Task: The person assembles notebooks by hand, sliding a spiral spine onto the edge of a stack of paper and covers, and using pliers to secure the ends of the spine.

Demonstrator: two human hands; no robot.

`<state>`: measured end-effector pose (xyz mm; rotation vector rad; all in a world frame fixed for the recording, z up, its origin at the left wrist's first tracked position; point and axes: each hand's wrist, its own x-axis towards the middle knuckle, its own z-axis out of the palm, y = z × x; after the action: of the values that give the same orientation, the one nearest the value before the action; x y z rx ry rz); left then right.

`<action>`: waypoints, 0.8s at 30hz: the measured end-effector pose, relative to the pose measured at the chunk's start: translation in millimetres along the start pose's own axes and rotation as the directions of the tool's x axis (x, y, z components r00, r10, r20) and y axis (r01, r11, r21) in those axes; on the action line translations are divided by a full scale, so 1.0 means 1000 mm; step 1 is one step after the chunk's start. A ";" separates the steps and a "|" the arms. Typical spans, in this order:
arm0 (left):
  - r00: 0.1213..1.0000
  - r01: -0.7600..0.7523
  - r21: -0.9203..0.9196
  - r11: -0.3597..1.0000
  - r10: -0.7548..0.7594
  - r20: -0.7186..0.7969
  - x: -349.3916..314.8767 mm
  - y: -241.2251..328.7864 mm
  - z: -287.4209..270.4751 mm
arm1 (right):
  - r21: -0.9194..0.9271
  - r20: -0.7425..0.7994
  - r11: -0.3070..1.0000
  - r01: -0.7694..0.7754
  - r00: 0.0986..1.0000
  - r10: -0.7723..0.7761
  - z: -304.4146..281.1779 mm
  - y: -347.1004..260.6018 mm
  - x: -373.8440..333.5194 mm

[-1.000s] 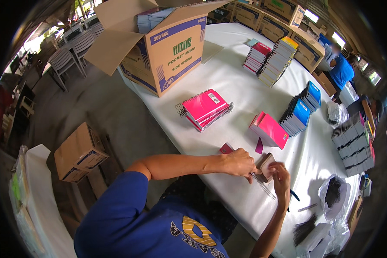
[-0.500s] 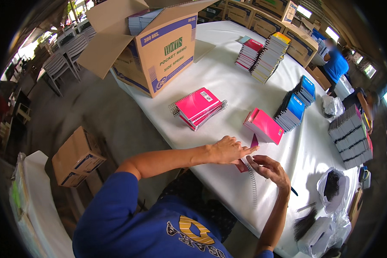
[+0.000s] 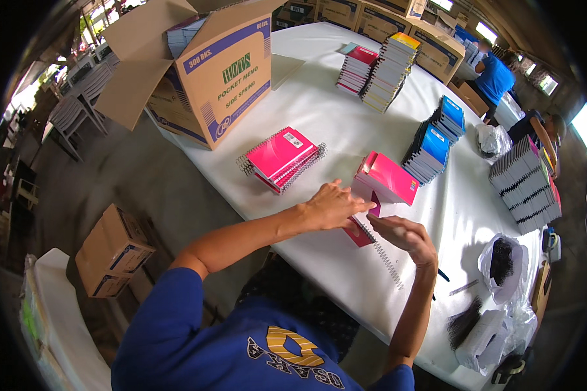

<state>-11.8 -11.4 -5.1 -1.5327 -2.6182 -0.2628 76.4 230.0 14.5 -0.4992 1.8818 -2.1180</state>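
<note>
Between my hands is a small pink notebook [image 3: 360, 236], tilted, with a thin wire coil [image 3: 389, 264] along its right edge. The coil's loose silver tail sticks out past the notebook toward the table's near edge. My left hand [image 3: 336, 207] grips the notebook from the left and above, partly hiding it. My right hand [image 3: 407, 237] has its fingers stretched flat over the upper part of the coil, thumb side toward the notebook. Just beyond them a block of pink-covered notebook sheets [image 3: 388, 179] rests on the white table.
Coiled pink notebooks [image 3: 284, 156] lie crosswise at left, near a large open carton [image 3: 225, 85]. Blue notebooks [image 3: 430, 153], yellow notebooks [image 3: 390, 72] and a tall notebook stack [image 3: 525, 182] stand farther off. Plastic bags of dark coils [image 3: 504, 267] sit at right. People work beyond.
My right hand's curled fingers have straightened and flattened over the coil. The coil's loose tail reaches out less far from the notebook. The whole view has shifted slightly.
</note>
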 end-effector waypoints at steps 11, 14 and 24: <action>0.988 0.084 -0.251 0.964 -0.113 -0.104 0.006 -0.002 0.016 | -0.296 -0.126 0.929 -0.223 0.973 0.193 -0.023 0.003 0.007; 0.949 -0.005 -0.408 0.913 -0.124 -0.289 0.009 -0.006 0.026 | -0.110 -0.042 0.994 0.008 0.999 -0.013 -0.029 0.001 0.003; 0.943 0.017 -0.588 0.808 -0.208 -0.259 -0.002 0.007 0.028 | -0.534 -0.120 0.764 -0.363 0.927 0.356 -0.012 -0.015 -0.004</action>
<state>-4.6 -4.1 -32.3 -1.3041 -2.4832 -1.3123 75.4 243.9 28.2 -0.1973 2.3646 -1.3229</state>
